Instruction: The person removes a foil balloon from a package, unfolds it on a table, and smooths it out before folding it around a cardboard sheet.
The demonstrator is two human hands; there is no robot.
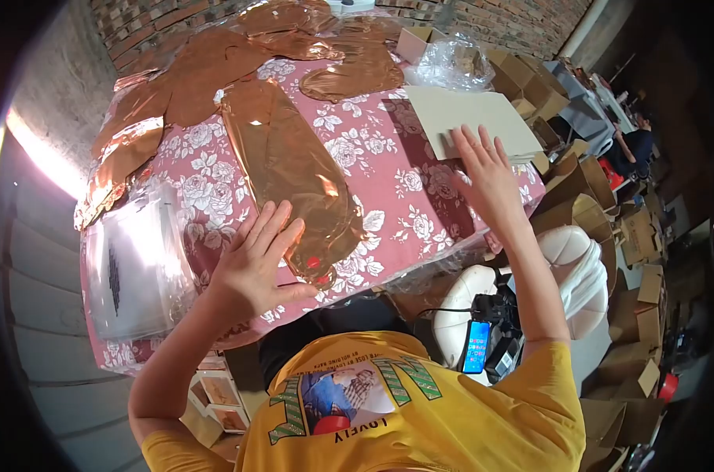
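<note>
My left hand (255,259) is open, palm down, its fingertips at the lower left edge of a flat copper-coloured foil balloon (290,165). The balloon lies lengthwise on a pink flowered tablecloth (408,185), its rounded lower end toward me. My right hand (487,173) is also open, fingers spread, overlapping the near edge of a stack of pale cardboard sheets (471,114). Neither hand grips anything. A pile of clear plastic bags (137,267) lies left of my left hand.
More copper foil balloons (207,71) spread over the far left of the table. Crumpled clear plastic (451,63) and a small box (417,43) sit behind the cardboard. Open cartons (585,197) crowd the right. A lit phone (476,346) rests by a white chair (467,295).
</note>
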